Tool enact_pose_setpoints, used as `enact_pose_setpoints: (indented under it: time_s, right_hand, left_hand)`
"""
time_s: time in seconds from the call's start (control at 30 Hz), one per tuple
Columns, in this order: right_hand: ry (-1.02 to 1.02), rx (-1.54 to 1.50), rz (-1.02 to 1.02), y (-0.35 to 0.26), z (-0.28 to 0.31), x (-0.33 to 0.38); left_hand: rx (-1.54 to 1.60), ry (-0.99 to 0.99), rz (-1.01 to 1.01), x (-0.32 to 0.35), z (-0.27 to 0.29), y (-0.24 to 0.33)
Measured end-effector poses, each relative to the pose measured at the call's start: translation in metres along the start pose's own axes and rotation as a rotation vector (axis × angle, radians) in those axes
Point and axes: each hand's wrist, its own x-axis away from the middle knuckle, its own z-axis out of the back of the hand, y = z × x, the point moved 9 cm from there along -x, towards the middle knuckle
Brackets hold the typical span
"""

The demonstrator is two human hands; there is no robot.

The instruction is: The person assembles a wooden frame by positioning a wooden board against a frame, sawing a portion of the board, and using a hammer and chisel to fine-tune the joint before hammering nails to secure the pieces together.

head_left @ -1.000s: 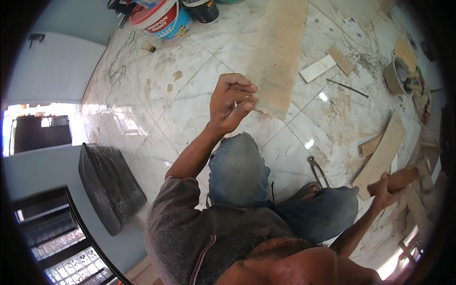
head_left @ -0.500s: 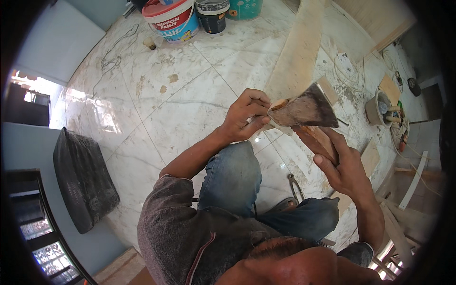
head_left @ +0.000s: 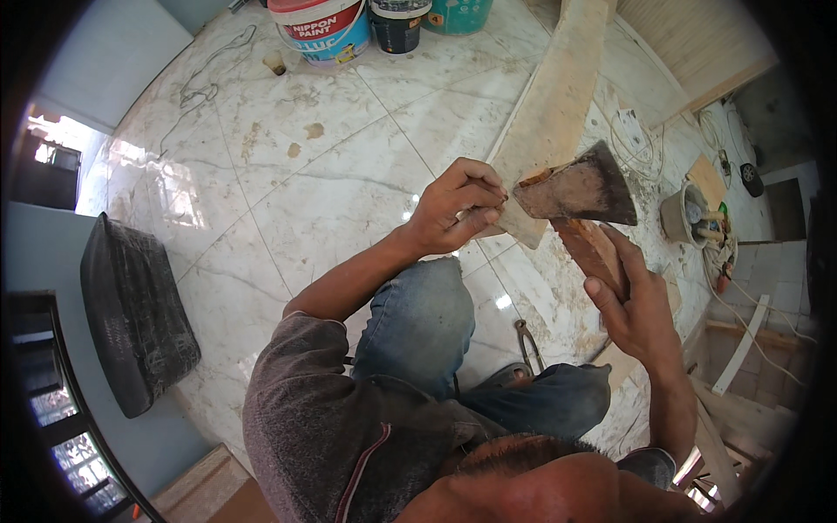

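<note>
My right hand [head_left: 635, 301] is wrapped round the short wooden handle [head_left: 595, 254] of a hatchet. The hatchet's broad, rust-brown head [head_left: 580, 192] is raised over a long wooden board [head_left: 558, 105], its flared edge toward the right. My left hand [head_left: 462, 207] is closed in a pinch just left of the hatchet head, over the board's near end. A small dark spot shows at its fingertips, but what they hold is too small to make out. Between my legs on the floor lie pincers [head_left: 527, 344], partly hidden by my knee.
Paint buckets [head_left: 327, 35] stand at the far side. On the left, a black plastic tub [head_left: 139, 314] leans by the wall. A grey bucket [head_left: 689, 213] with tools, loose cables and a white strip [head_left: 741, 344] lie at the right. Tiles are stained and dusty.
The hatchet head has come away from my left fingertips to the right, leaving a small gap. My left hand keeps its pinch, and the whole view has shifted slightly.
</note>
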Motion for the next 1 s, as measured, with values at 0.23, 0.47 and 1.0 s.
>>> enact_pose_setpoints:
  time_s: [0.23,0.47,1.0]
  right_hand:
    - [0.149,0.009,0.134,-0.012,0.016,0.005]
    - [0.045,0.030,0.053,-0.013,0.011,-0.001]
    - [0.063,0.035,0.092,-0.010,0.006,0.006]
  left_hand:
    - [0.018,-0.006,0.008,-0.001,-0.001,0.004]
    - [-0.002,-0.006,-0.011,0.004,0.000,0.002]
    - [0.101,-0.016,0.037,0.001,-0.008,-0.001]
